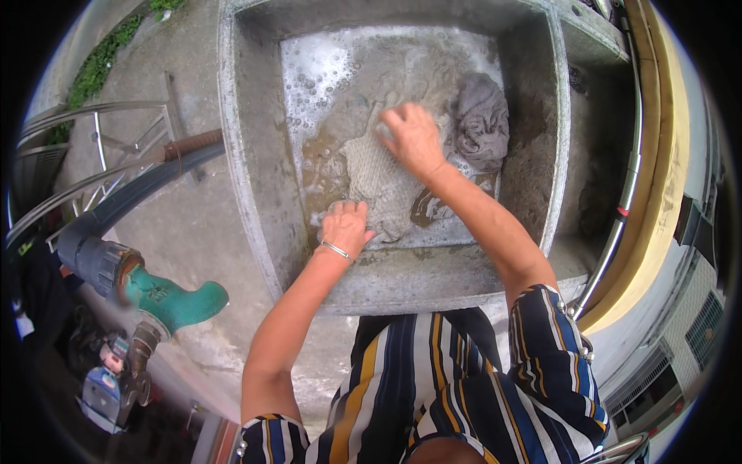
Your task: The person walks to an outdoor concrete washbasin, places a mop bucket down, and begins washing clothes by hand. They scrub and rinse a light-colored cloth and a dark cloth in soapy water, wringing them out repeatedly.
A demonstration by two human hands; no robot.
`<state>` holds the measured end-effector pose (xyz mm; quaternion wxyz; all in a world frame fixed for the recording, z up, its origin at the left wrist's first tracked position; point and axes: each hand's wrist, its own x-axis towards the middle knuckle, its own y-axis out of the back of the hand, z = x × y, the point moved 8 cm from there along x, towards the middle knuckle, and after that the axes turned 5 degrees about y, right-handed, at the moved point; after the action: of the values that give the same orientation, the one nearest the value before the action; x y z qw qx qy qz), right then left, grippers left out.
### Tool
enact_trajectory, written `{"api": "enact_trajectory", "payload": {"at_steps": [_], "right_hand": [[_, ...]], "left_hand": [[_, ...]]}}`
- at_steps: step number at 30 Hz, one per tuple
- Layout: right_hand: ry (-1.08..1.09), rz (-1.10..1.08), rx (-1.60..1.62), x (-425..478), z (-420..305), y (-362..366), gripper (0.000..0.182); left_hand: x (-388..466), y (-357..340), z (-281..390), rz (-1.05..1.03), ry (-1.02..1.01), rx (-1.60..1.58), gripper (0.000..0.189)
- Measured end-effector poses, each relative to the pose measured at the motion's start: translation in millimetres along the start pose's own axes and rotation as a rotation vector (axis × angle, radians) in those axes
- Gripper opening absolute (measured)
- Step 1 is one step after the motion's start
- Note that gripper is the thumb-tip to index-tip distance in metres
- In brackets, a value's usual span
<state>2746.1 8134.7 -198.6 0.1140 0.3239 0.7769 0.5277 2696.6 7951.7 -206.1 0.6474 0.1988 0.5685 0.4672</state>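
Observation:
A concrete wash basin (pixel 414 272) holds murky, foamy water. A pale ribbed wet cloth (pixel 377 171) lies in the middle of it. At the cloth's lower left end, my left hand (pixel 345 225) presses down, with a bangle on the wrist; whether the fingers grip the cloth is hidden. Over the cloth's upper right part is my right hand (pixel 410 134), its fingers bent and slightly blurred; I cannot tell whether it grips anything. To the right of that hand, a bunched grey-brown wet cloth (pixel 482 124) rests in the water near the basin's right wall.
Left of the basin is a green tap (pixel 179 298) on a dark pipe (pixel 116 209), near a metal railing (pixel 95 168). A second concrete compartment (pixel 600 127) adjoins the right wall. Beyond it run a metal pole (pixel 632 174) and a yellow ledge (pixel 666 174).

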Motion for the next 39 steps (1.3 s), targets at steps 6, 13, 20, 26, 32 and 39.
{"api": "enact_trajectory", "payload": {"at_steps": [6,13,20,26,32,39], "right_hand": [[0.532,-0.329,-0.09,-46.6,-25.8,-54.6,0.015],[-0.031,0.026,-0.126,77.9,62.5,0.4,0.018],[0.655,-0.227,0.171,-70.9,-59.8,-49.4,0.016],[0.041,-0.038,-0.329,85.0,81.8,-8.5,0.025],[-0.079,0.04,0.035,48.0,32.7,-6.9,0.014],[0.434,-0.028,-0.098,29.4,-26.2,-51.8,0.021]], "left_hand": [[-12.5,-49.8,-24.7,-0.095,0.003,0.078,0.015],[-31.8,-23.5,-9.9,-0.461,0.145,0.112,0.019],[12.7,-22.7,-19.6,0.003,0.003,0.05,0.02],[-0.6,-25.8,-16.9,-0.161,-0.033,0.018,0.015],[-10.4,27.7,3.7,-0.088,-0.004,0.044,0.019],[-7.0,-21.6,-34.1,-0.156,-0.1,-0.062,0.03]]}}
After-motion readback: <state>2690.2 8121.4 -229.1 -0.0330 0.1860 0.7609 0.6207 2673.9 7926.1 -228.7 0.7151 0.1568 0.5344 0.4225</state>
